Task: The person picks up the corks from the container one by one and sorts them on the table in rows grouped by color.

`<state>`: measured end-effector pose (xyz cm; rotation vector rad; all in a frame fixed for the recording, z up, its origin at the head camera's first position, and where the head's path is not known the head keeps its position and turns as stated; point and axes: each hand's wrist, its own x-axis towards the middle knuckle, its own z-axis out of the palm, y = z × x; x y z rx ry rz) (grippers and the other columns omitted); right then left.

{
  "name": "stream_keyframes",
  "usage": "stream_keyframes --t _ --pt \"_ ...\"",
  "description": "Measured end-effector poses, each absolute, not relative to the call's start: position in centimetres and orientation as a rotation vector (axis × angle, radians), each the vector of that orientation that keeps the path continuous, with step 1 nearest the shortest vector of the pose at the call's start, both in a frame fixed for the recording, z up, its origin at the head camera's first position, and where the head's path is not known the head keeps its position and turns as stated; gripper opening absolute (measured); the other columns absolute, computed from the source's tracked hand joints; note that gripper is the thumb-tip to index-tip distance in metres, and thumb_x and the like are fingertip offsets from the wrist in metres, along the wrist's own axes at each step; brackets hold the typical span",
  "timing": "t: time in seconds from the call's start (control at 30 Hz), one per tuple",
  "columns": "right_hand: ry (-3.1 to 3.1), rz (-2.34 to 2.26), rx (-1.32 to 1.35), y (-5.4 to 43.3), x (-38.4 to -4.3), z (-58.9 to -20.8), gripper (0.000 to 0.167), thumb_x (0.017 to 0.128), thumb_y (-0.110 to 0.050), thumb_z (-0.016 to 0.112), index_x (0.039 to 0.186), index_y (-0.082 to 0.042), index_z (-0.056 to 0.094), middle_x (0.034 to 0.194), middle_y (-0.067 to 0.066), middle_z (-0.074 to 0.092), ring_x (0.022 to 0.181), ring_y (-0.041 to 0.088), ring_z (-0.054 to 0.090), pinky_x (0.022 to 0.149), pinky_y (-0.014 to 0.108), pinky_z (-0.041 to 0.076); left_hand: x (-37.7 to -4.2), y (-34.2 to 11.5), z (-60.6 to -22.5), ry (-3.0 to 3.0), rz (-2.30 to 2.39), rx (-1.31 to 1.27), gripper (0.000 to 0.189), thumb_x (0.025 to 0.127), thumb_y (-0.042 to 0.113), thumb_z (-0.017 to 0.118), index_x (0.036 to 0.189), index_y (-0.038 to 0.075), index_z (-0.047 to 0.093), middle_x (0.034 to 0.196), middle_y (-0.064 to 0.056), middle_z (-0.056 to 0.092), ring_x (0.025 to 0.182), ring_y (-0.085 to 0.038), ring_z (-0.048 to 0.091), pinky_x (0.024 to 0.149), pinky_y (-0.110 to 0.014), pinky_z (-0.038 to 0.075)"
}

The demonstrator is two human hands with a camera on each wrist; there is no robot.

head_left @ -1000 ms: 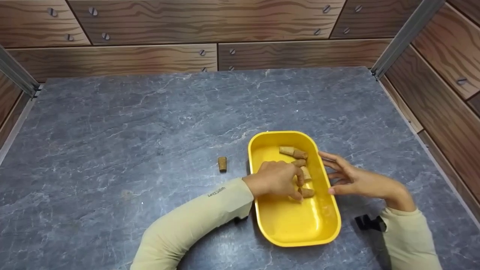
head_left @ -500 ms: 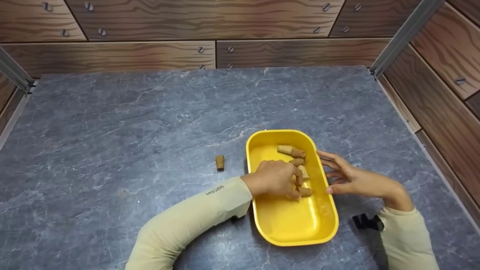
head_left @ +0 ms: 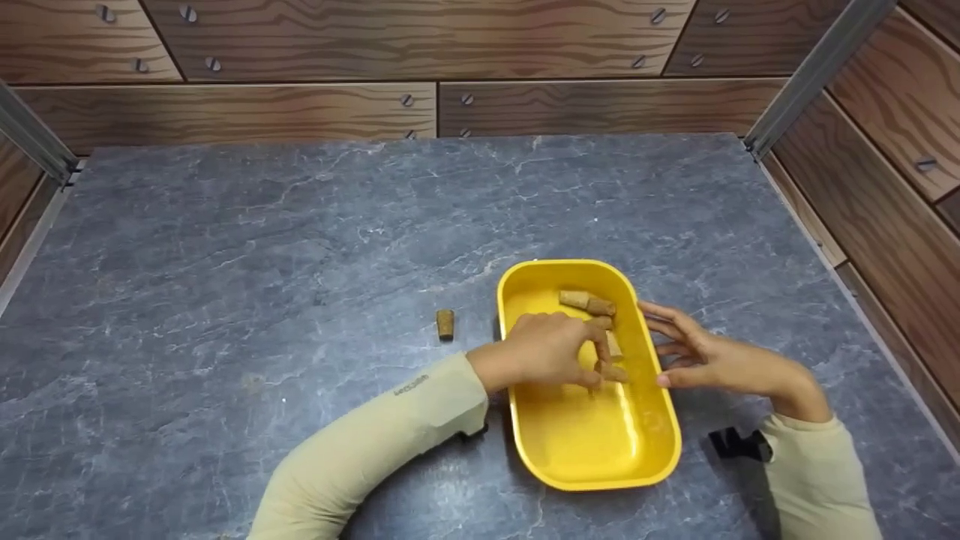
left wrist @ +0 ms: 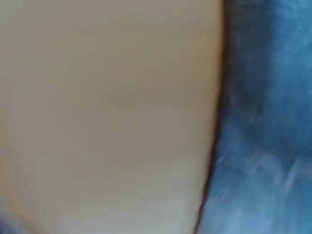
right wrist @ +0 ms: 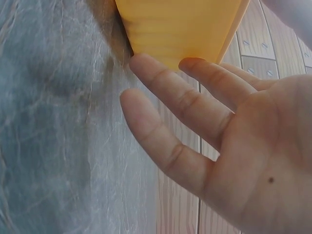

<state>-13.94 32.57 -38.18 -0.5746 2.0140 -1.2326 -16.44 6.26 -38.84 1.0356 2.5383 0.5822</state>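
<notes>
In the head view, a yellow tray [head_left: 592,450] stands right of centre with several tapered cork stoppers inside. My left hand [head_left: 551,349] reaches over its left wall, thumb and index finger pinching the left end of a cork stopper [head_left: 616,373], slightly blurred. A pale cork stopper [head_left: 574,299] touches a browner cork stopper [head_left: 601,306] at the tray's far end; others are partly hidden by the left hand. My right hand [head_left: 694,352] rests its spread fingertips against the outside of the tray's right wall. The right wrist view shows its fingers [right wrist: 185,102] relaxed beside the yellow wall [right wrist: 175,29].
One dark brown cork stopper [head_left: 445,324] lies on the blue-grey marbled table [head_left: 262,285], left of the tray. Wood-patterned panels [head_left: 300,112] rise behind and at the sides. The left wrist view is mostly filled by a blurred pale sleeve [left wrist: 107,117].
My left hand has shifted slightly back and left, and the cork stopper at its fingertips has moved a little with it. My right hand stays against the tray wall.
</notes>
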Motion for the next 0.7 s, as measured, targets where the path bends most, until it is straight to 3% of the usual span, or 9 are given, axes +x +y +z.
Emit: stream_keyframes --t 0.07,0.1,0.17,0.27,0.33,0.47,0.57,0.67,0.7 --pt "2.018 -1.234 -0.575 32.5 -14.0 -38.2 0.085 0.096 -0.008 0.057 0.155 -0.014 -0.004 0.159 0.025 0.000 0.129 0.003 0.046 0.094 0.028 0.050 -16.7 5.5 -38.0 2.545 0.613 1.028 0.021 0.081 0.041 0.075 0.100 0.033 0.069 0.121 0.010 0.067 0.077 -0.009 0.057 0.070 -0.029 0.043" --pt "2.020 -1.234 -0.576 32.5 -14.0 -38.2 0.085 0.096 -0.008 0.057 0.155 -0.014 -0.004 0.159 0.025 0.000 0.129 0.004 0.046 0.094 0.028 0.050 -16.9 5.0 -37.6 2.542 0.633 1.018 0.023 0.081 0.040 0.075 0.102 0.033 0.069 0.109 0.009 0.070 0.075 -0.009 0.055 0.069 -0.028 0.043" --pt "2.027 -1.229 -0.583 32.5 -14.0 -38.1 0.085 0.096 -0.009 0.057 0.155 -0.014 -0.004 0.159 0.026 0.001 0.133 0.016 0.045 0.094 0.028 0.050 -17.1 3.9 -36.8 2.534 0.680 1.004 0.025 0.082 0.037 0.075 0.106 0.031 0.069 0.086 0.007 0.066 0.069 -0.009 0.052 0.065 -0.026 0.042" --pt "2.047 -1.210 -0.600 32.3 -14.0 -38.0 0.084 0.096 -0.010 0.057 0.155 -0.013 -0.003 0.159 0.027 0.002 0.134 0.039 0.039 0.094 0.027 0.050 -17.3 1.9 -36.0 2.506 0.773 0.974 0.029 0.083 0.032 0.074 0.110 0.026 0.068 0.067 0.007 0.054 0.058 -0.007 0.045 0.053 -0.022 0.039" --pt "2.048 -1.206 -0.600 32.3 -14.0 -37.9 0.084 0.096 -0.010 0.057 0.155 -0.013 -0.003 0.159 0.026 0.002 0.134 0.048 0.035 0.094 0.026 0.050 -17.4 0.5 -35.6 2.492 0.853 0.971 0.030 0.083 0.029 0.074 0.112 0.022 0.068 0.062 0.007 0.048 0.053 -0.006 0.041 0.049 -0.021 0.035" --pt "2.042 -1.206 -0.596 32.4 -14.1 -38.0 0.084 0.096 -0.009 0.057 0.155 -0.013 -0.003 0.159 0.026 0.001 0.134 0.026 0.044 0.093 0.025 0.049 -17.3 -2.7 -35.5 2.460 1.015 0.942 0.030 0.083 0.023 0.072 0.112 0.018 0.067 0.060 0.008 0.044 0.053 -0.006 0.038 0.051 -0.021 0.034" --pt "2.038 -1.208 -0.584 32.5 -14.1 -38.2 0.085 0.096 -0.009 0.057 0.155 -0.013 -0.004 0.159 0.025 0.001 0.134 0.024 0.044 0.093 0.025 0.050 -17.4 -5.2 -35.8 2.417 1.118 0.895 0.030 0.083 0.019 0.072 0.113 0.017 0.068 0.059 0.008 0.042 0.053 -0.007 0.036 0.052 -0.021 0.034" --pt "2.033 -1.211 -0.585 32.5 -14.0 -38.3 0.084 0.096 -0.008 0.056 0.155 -0.012 -0.004 0.159 0.026 0.001 0.135 0.035 0.039 0.094 0.026 0.050 -17.5 -7.8 -36.0 2.373 1.187 0.829 0.030 0.084 0.015 0.071 0.113 0.015 0.068 0.058 0.007 0.040 0.052 -0.008 0.033 0.050 -0.020 0.032" --pt "2.039 -1.206 -0.587 32.5 -14.0 -38.3 0.083 0.096 -0.008 0.056 0.155 -0.012 -0.003 0.159 0.026 0.001 0.135 0.029 0.042 0.094 0.025 0.049 -17.5 -8.6 -36.1 2.371 1.196 0.810 0.030 0.084 0.014 0.071 0.113 0.014 0.068 0.058 0.007 0.039 0.052 -0.008 0.032 0.050 -0.019 0.032"
